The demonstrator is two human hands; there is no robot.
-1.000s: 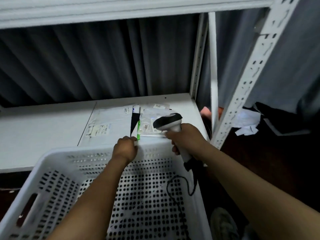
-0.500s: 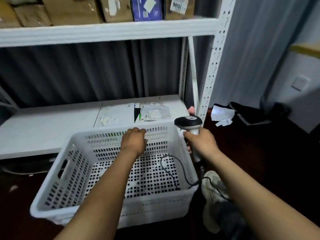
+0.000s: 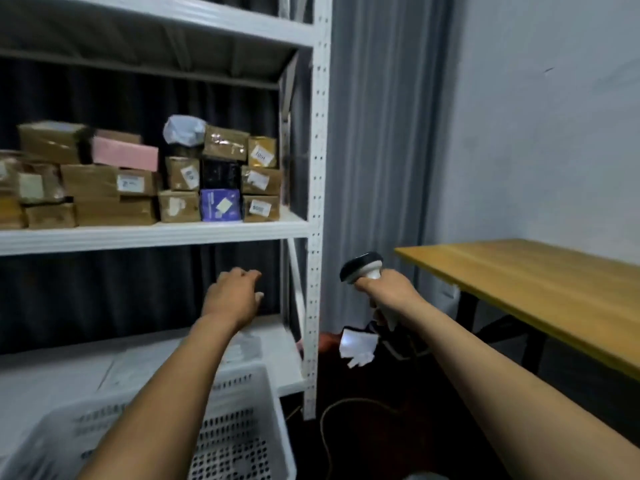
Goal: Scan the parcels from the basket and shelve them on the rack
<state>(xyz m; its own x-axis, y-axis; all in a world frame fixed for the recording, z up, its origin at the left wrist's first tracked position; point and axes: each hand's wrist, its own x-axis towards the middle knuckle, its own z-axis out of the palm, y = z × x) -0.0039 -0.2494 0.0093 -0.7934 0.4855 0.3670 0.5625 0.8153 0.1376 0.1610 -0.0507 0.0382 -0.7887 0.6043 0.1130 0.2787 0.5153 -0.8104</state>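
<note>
My right hand grips the handle of a white barcode scanner with a black head, held up right of the rack's post. My left hand hangs in the air in front of the rack, fingers loosely curled, holding nothing. Below it stands the white perforated basket, and I see no parcel in the part that shows. Flat white mailer parcels lie on the rack's low shelf. The middle shelf holds several cardboard boxes, plus a pink box and a purple one.
A wooden table with black legs stands at the right. White paper and dark items lie on the floor between rack and table. A cable loops over the dark floor. Grey curtain hangs behind.
My view has swung up from the basket to the rack's middle shelf. My left hand has let go of the basket rim and risen. My right hand has lifted the scanner.
</note>
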